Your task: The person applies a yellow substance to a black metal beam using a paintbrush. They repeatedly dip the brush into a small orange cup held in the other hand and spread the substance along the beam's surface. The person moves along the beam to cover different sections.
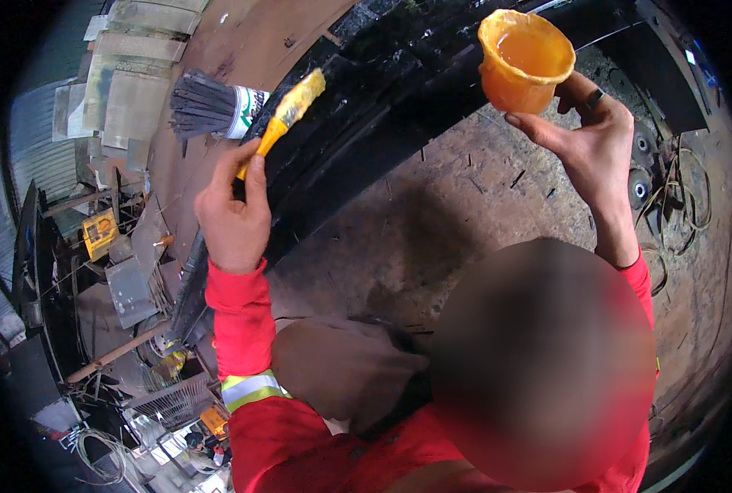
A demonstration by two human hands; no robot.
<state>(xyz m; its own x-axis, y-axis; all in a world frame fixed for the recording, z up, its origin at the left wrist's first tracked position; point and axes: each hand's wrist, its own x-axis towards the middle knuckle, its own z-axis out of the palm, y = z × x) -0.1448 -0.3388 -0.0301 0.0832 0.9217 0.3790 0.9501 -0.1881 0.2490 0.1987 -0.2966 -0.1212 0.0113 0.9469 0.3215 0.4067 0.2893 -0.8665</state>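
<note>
Left hand (pixel 233 215) closed around the yellow handle of a paintbrush (pixel 288 115); bristles wet, lying against a curved black metal beam (pixel 399 90). Right hand (pixel 589 140) raised, gripping an orange cup (pixel 524 62) of amber liquid above the beam. Bundle of dark rods (pixel 205 107) just left of the brush. Both sleeves red.

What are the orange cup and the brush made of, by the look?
Orange cup: likely thin soft plastic, glossy, translucent; rim is wavy and deformed. Brush: orange handle, plastic or painted wood, cannot tell; pale bristles coated yellow. Black curved beam: looks like metal, wet-glossy dark surface.
</note>
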